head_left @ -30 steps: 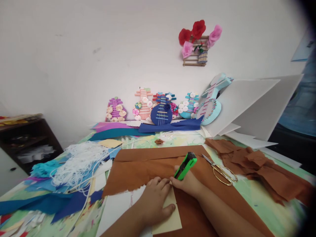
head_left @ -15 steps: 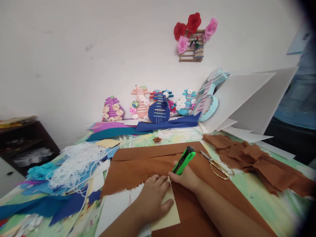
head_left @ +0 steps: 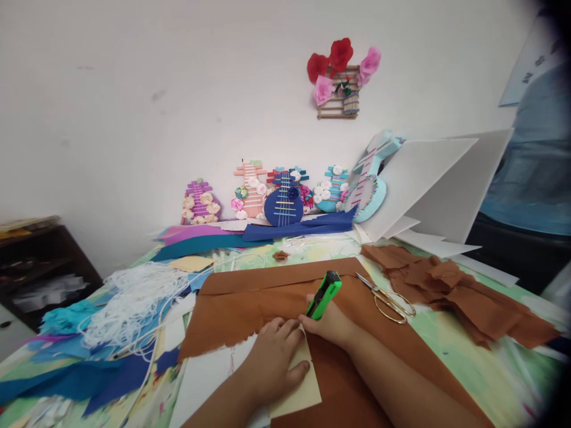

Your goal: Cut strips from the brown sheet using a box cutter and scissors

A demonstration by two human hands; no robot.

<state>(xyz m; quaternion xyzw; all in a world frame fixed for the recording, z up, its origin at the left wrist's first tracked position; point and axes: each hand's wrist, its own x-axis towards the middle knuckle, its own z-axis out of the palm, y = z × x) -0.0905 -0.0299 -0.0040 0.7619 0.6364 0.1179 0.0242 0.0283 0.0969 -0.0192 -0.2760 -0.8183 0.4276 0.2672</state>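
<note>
A green utility knife (head_left: pixel 324 295) stands tilted in my right hand (head_left: pixel 331 326), whose fingers are wrapped round it; its tip is hidden behind the hand. My left hand (head_left: pixel 279 359) lies flat with fingers spread, pressing on a cream card (head_left: pixel 307 386). Under and beside the card is a white sheet (head_left: pixel 205 380) with faint reddish marks. Both rest on a large piece of brown paper or cloth (head_left: pixel 357 368), which has a ragged edge left of my hand. The knife is at the card's upper right corner.
Gold-handled scissors (head_left: pixel 388 300) lie right of my right hand. Crumpled brown pieces (head_left: pixel 450 285) are farther right. White cord (head_left: pixel 138 303) and blue strips (head_left: pixel 57 380) heap up on the left. Decorated lute-shaped crafts (head_left: pixel 284 205) and white boards (head_left: pixel 428 178) stand against the wall.
The camera view has shifted slightly, so the wall and table items sit a little lower and to the left. My right hand still grips the knife; my left hand stays on the card.
</note>
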